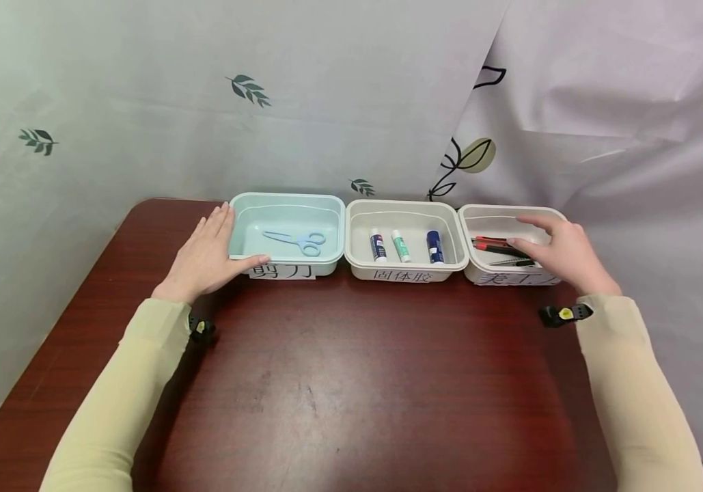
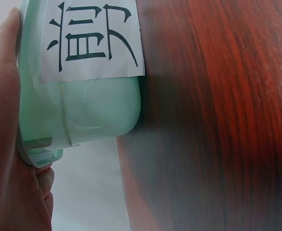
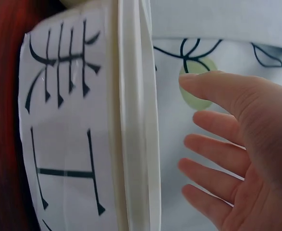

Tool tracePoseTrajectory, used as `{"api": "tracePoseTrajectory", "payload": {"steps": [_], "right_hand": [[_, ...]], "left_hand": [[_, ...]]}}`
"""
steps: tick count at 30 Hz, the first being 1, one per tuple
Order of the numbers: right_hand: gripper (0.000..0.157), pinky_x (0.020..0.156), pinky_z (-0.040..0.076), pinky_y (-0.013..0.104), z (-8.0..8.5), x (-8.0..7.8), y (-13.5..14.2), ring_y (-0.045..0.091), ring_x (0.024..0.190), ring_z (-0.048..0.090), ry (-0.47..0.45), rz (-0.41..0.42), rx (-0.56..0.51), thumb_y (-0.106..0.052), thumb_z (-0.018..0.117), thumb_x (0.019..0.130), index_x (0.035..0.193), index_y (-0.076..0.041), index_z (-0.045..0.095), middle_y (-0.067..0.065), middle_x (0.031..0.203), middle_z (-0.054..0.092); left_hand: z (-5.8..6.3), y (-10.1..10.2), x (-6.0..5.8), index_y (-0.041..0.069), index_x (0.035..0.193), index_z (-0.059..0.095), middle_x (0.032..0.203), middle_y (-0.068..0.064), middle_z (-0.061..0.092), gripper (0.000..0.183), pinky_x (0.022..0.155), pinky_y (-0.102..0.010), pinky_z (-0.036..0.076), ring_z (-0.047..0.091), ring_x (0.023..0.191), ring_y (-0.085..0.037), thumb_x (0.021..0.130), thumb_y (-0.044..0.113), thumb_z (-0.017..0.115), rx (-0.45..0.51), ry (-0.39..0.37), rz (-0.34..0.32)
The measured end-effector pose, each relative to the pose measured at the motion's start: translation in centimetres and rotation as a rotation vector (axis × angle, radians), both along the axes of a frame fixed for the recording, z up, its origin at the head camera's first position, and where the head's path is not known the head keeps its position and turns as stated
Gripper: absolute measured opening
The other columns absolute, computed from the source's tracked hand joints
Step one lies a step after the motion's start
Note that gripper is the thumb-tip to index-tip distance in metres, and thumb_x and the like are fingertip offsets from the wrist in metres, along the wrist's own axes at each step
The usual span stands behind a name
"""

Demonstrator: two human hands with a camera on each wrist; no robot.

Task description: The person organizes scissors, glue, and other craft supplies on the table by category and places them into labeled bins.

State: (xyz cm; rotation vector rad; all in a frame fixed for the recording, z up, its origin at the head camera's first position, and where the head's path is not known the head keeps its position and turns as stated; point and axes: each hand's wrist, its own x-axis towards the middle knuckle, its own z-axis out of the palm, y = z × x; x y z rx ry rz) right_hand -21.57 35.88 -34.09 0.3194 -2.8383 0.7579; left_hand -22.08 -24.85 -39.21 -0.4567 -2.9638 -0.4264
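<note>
My left hand (image 1: 202, 257) lies against the left corner of a light blue bin (image 1: 339, 232), fingers straight along its side and thumb over the front rim. Inside that bin is a pair of blue scissors (image 1: 294, 240). Over the right end of a white bin (image 1: 471, 270) hovers my right hand (image 1: 566, 253), thumb and fingers spread with nothing between them. Utility knives (image 1: 499, 250) with red and black handles lie in this bin, partly hidden by the hand. The right wrist view shows the fingers (image 3: 217, 149) apart, beyond the bin's rim.
Between the two bins stands a white bin (image 1: 406, 266) with three glue sticks (image 1: 401, 246). Each bin has a paper label with handwritten characters in front. They stand in a row along the back of a dark red wooden table (image 1: 351, 383), before a patterned cloth (image 1: 326, 102).
</note>
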Motion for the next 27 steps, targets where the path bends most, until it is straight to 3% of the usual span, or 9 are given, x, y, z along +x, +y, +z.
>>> {"api": "tracePoseTrajectory", "payload": {"steps": [6,11,20,27], "right_hand": [[0.065,0.111,0.035,0.057,-0.4,0.4,-1.3,0.044,0.134,0.046,0.098,0.070,0.057,-0.031,0.082,0.088,0.139,0.002,0.059,0.023,0.141,0.056],[0.079,0.116,0.030,0.056,-0.8,1.0,-2.2,0.044,0.141,0.038,0.105,0.103,0.114,-0.033,0.083,0.086,0.147,0.005,0.050,0.026,0.151,0.045],[0.099,0.116,0.027,0.059,-2.2,2.1,-4.2,0.042,0.146,0.030,0.112,0.074,0.276,-0.063,0.076,0.082,0.152,-0.001,0.045,0.023,0.158,0.036],[0.105,0.116,0.026,0.060,-3.1,2.7,-5.4,0.037,0.150,0.023,0.091,0.052,0.329,-0.076,0.068,0.080,0.157,-0.010,0.041,0.019,0.162,0.031]], "left_hand": [[0.2,0.1,-0.1,-0.008,0.159,0.008,0.166,-0.026,0.009,0.119,0.124,-0.046,0.001,0.008,0.153,-0.038,0.089,0.076,0.057,-0.011,0.010,0.002],[0.2,0.3,-0.2,-0.007,0.160,0.008,0.166,-0.025,0.007,0.120,0.124,-0.047,0.001,0.008,0.153,-0.038,0.088,0.076,0.057,-0.006,0.001,0.004],[0.6,0.3,0.1,-0.003,0.161,0.006,0.168,-0.021,0.002,0.118,0.124,-0.050,0.002,0.003,0.154,-0.035,0.089,0.077,0.054,-0.036,-0.009,-0.001],[1.3,0.3,0.5,0.002,0.163,0.003,0.169,-0.014,-0.005,0.122,0.123,-0.054,-0.003,-0.003,0.154,-0.033,0.085,0.078,0.058,-0.031,0.022,-0.005]]}}
